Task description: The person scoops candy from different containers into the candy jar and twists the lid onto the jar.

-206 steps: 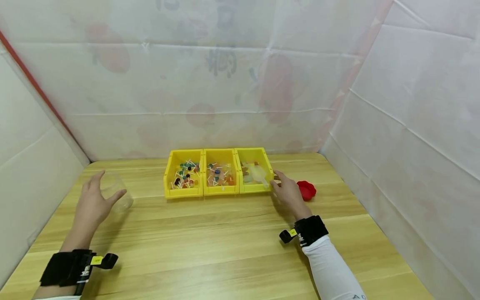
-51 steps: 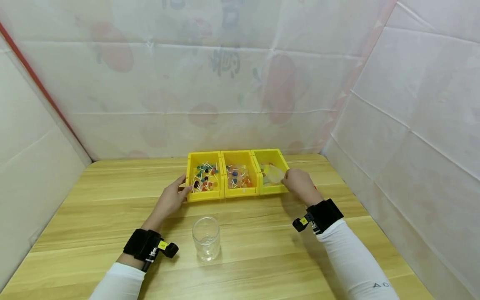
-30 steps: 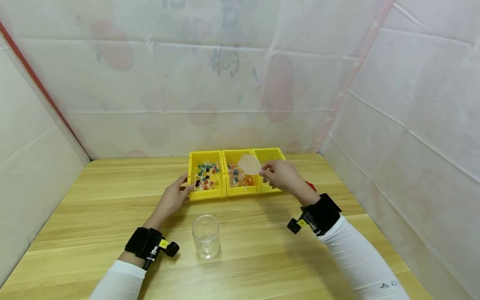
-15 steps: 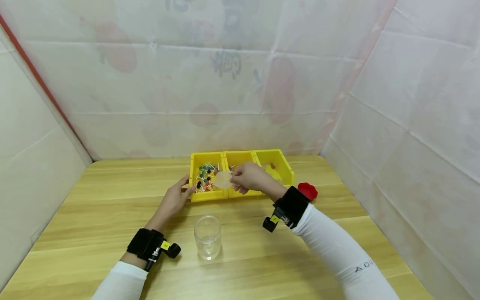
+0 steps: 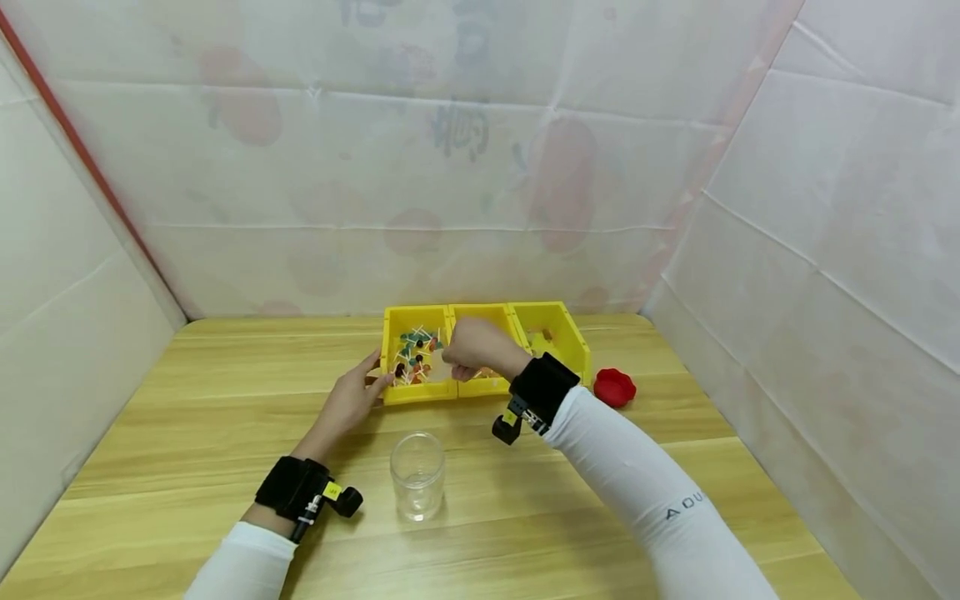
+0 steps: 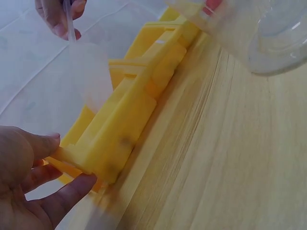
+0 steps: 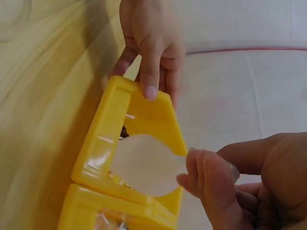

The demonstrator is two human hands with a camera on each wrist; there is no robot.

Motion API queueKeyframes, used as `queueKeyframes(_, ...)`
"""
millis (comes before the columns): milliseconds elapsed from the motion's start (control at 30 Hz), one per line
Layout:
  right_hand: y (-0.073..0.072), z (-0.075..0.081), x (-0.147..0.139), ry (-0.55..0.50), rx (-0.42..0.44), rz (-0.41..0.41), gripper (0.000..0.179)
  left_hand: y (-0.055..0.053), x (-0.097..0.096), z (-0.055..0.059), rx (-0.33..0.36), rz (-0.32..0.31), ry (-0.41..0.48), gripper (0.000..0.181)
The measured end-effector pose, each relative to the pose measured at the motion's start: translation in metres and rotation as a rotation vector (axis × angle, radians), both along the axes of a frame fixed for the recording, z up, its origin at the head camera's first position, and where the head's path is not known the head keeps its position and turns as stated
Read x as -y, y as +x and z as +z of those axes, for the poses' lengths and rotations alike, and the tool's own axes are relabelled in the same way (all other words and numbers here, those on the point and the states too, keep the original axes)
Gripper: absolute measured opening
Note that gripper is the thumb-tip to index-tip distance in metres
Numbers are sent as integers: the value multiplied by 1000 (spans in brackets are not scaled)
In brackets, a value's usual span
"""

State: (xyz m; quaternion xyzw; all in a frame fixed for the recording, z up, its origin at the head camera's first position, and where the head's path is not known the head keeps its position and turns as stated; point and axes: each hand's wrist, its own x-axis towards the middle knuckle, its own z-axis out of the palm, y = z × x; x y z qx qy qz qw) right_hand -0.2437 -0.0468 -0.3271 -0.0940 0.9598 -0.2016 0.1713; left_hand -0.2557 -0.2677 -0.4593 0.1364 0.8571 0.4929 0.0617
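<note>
My left hand (image 5: 347, 404) grips the near left corner of the left yellow bin (image 5: 420, 393), its thumb and fingers on the bin's wall. That bin holds small white-stemmed pieces with coloured round heads (image 5: 408, 357), like tiny lollipops. In the right wrist view, my right hand (image 7: 216, 184) pinches the handle of a translucent scoop (image 7: 146, 165). The scoop's rounded pan hangs inside the left bin and hides part of its contents. In front of the bins, a clear cup (image 5: 417, 479) stands upright on the table; no contents can be made out.
Joined to the left bin are a middle yellow bin (image 5: 480, 310), partly covered by my right hand, and a right yellow bin (image 5: 573, 337) with small pieces inside. A red scalloped piece (image 5: 615, 388) lies to their right. A sheeted wall (image 5: 420, 267) rises behind.
The right hand has lifted the scoop from the right bin and carried it left into the left bin. Earlier, the cup came from the far left to the front, and the bins shifted right.
</note>
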Motion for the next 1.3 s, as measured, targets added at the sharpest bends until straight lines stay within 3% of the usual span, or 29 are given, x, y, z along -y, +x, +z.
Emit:
queueKeyframes(233, -11, 11, 16, 134, -24, 32, 47, 0, 4, 2, -22, -2, -12, 63)
queueKeyframes(333, -15, 14, 17, 115, 19, -3, 45, 0, 4, 2, -25, -1, -13, 63)
queueKeyframes(433, -16, 10, 16, 7, 72, -67, 35, 1, 5, 1, -22, 3, -16, 63)
queueKeyframes(567, -15, -7, 9, -264, 153, -181, 18, 2, 6, 1, -22, 3, -14, 63)
queueKeyframes(633, -13, -18, 6, -406, 201, -231, 19, 2, 6, 1, -26, 1, -19, 63)
queueKeyframes(767, -11, -34, 3, -568, 273, -295, 26, 3, 6, 1, -30, 2, -30, 63)
queueKeyframes(933, -9, -44, 8, -654, 312, -352, 20, 4, 6, 3, -48, 9, -40, 63)
queueKeyframes(1200, -12, -54, 22, -750, 280, -444, 10, 6, 5, 5, -90, 28, -79, 62)
queueKeyframes(1300, -12, -60, 27, -788, 272, -493, 26, 6, 4, 5, -112, 38, -95, 62)
